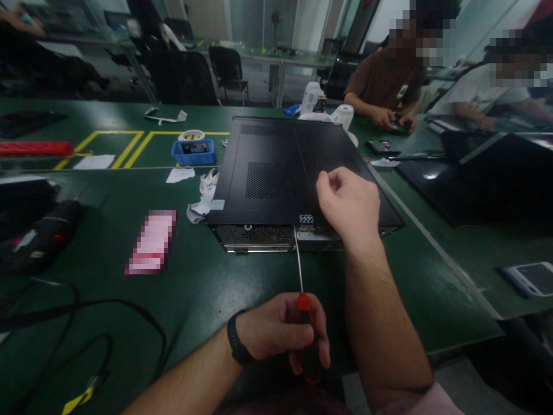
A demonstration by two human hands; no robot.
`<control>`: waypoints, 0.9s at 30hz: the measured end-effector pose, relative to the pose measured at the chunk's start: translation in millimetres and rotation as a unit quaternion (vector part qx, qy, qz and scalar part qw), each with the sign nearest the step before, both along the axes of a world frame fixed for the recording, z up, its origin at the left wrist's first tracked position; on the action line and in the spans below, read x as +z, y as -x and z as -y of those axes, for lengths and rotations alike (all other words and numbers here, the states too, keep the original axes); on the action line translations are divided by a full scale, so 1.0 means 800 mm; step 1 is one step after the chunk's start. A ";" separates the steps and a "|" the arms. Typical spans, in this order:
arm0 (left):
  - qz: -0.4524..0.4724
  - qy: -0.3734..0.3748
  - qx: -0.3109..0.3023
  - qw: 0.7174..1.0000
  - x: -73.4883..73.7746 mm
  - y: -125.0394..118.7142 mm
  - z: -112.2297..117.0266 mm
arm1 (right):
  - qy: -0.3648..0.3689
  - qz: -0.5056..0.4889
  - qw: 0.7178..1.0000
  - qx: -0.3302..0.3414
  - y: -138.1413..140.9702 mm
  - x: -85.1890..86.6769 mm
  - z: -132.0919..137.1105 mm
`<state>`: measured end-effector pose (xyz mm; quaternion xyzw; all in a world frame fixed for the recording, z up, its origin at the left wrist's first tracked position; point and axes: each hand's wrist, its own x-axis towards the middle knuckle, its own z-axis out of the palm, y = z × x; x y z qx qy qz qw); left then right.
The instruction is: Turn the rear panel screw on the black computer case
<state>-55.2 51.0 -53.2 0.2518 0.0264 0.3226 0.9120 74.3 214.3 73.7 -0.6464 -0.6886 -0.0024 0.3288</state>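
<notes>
A black computer case lies flat on the green table, its rear panel facing me. My left hand, with a black band at the wrist, is wrapped round the red and black handle of a screwdriver. The long metal shaft points away from me, and its tip meets the top rear edge of the case near a small patterned label. Over the right part of the case lid rests my right hand, fingers curled in. Whatever those fingers may hold is hidden.
Left of the case are a blue bin, a white glove, a pixelated pink item and black cables. A phone-like device and dark panel lie right. Co-workers sit beyond, one handling a small part.
</notes>
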 end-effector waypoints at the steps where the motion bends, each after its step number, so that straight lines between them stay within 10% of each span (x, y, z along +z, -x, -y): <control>1: -0.003 0.007 -0.012 1.000 0.002 0.002 0.000 | 0.000 0.001 1.000 -0.001 0.000 0.000 0.000; 27: -0.002 0.004 -0.030 1.000 0.012 0.008 0.000 | -0.001 0.004 1.000 -0.005 0.000 -0.001 0.000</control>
